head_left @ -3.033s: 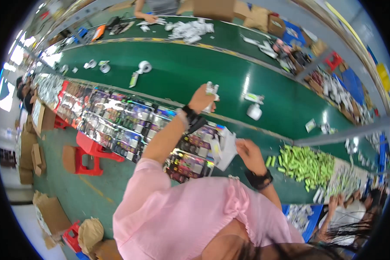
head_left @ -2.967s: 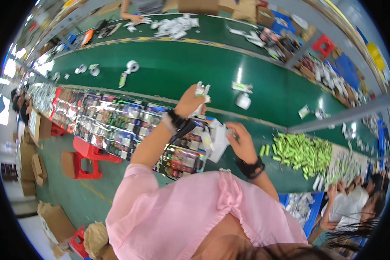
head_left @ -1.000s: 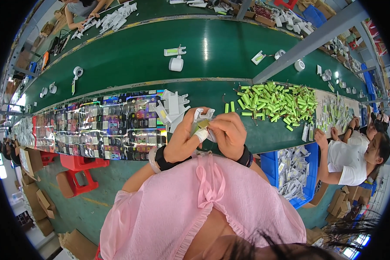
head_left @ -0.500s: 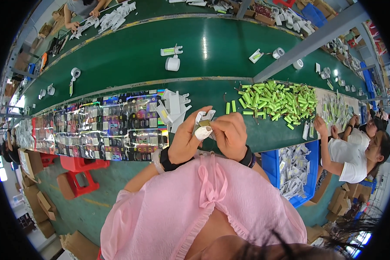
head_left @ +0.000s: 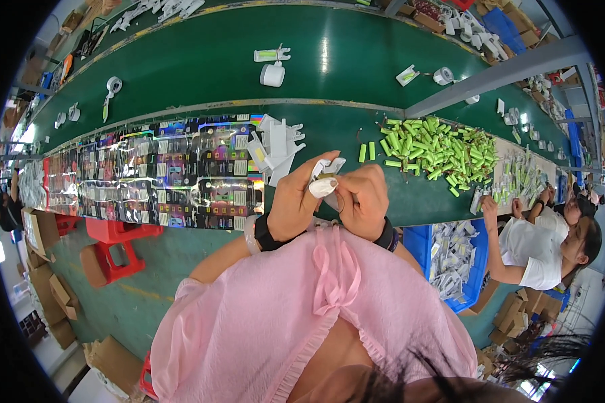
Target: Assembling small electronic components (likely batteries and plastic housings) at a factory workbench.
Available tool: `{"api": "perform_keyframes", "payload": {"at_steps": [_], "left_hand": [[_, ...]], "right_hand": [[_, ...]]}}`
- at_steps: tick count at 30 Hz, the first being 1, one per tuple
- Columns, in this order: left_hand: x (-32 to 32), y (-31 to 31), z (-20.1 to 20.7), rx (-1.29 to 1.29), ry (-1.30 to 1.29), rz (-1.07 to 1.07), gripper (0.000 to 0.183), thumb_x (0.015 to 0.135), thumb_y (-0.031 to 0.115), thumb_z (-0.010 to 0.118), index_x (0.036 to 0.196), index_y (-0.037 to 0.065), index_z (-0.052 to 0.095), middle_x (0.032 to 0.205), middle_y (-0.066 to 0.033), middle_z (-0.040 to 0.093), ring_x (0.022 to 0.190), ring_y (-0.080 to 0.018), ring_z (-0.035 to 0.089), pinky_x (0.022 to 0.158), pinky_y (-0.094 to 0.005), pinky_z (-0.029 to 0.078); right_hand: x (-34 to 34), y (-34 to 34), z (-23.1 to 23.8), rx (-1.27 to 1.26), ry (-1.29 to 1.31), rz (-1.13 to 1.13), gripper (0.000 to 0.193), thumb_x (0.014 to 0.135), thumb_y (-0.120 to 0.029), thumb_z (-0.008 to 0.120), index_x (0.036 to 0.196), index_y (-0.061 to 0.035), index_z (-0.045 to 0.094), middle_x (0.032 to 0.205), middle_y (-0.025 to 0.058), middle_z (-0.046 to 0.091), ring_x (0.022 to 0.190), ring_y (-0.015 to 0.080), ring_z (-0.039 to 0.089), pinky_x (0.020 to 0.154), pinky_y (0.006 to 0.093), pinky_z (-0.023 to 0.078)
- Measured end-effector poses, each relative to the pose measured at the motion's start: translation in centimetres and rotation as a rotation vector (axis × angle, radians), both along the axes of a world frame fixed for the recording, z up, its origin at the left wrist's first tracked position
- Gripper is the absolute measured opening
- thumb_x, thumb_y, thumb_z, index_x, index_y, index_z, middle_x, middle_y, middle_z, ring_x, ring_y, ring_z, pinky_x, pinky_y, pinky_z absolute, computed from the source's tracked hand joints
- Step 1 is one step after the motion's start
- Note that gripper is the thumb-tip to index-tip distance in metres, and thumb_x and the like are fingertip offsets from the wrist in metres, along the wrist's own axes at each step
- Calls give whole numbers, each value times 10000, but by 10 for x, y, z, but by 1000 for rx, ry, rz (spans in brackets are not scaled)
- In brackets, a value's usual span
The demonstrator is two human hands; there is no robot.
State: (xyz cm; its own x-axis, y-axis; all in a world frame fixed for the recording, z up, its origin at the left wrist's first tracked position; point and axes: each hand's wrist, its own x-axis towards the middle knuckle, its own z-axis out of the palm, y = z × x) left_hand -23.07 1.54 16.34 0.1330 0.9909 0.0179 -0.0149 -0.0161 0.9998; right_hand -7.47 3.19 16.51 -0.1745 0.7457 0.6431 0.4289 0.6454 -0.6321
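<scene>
In front of my chest, my left hand [head_left: 294, 199] is closed around a small white plastic housing [head_left: 328, 165] with a forked end. A white covering is wrapped about the left thumb. My right hand [head_left: 363, 201] is pinched against the same piece, its fingertips bent in at the near side. What lies between those fingertips is mostly hidden. Just beyond my left hand is a stack of similar white plastic housings [head_left: 282, 149]. Two green cylindrical batteries [head_left: 368, 152] lie apart from a large heap of green batteries [head_left: 440, 149] with thin wires, beyond my right hand.
Shiny printed sheets [head_left: 161, 174] cover the bench at left. A blue bin [head_left: 477, 272] of white parts stands at lower right, near a co-worker in a white shirt [head_left: 534, 248]. White round units [head_left: 272, 74] sit on the green belt [head_left: 202, 77]. A red stool [head_left: 117, 258] is at left.
The housing has turned in my hands, and my right fingers have curled in closer to it. The whole view has shifted slightly; the far worker's hands at upper left are out of sight.
</scene>
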Motion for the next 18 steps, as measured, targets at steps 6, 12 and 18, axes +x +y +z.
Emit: {"api": "perform_keyframes", "payload": {"at_steps": [6,12,18], "left_hand": [[-13,2,-13,-76,-128,14,340,1041,233,494,1301,37,593,674,20,545,532,-48,469,456,-222,361],[-59,20,-22,-295,-205,-85,399,1006,232,572,1360,50,550,758,-5,602,549,-57,526,471,-223,430],[-155,70,-23,-332,-140,15,419,936,202,692,1296,16,589,919,-39,668,696,-77,628,628,-236,520]], "right_hand": [[-17,7,-11,-25,-6,6,204,741,26,733,905,-82,678,819,49,630,716,245,583,663,359,429],[-32,32,-11,-122,-152,153,197,777,-23,754,949,-69,669,851,77,657,768,276,630,700,379,472],[-35,101,9,-365,-413,289,181,850,-195,711,979,-77,665,931,88,690,826,276,677,736,385,506]]}}
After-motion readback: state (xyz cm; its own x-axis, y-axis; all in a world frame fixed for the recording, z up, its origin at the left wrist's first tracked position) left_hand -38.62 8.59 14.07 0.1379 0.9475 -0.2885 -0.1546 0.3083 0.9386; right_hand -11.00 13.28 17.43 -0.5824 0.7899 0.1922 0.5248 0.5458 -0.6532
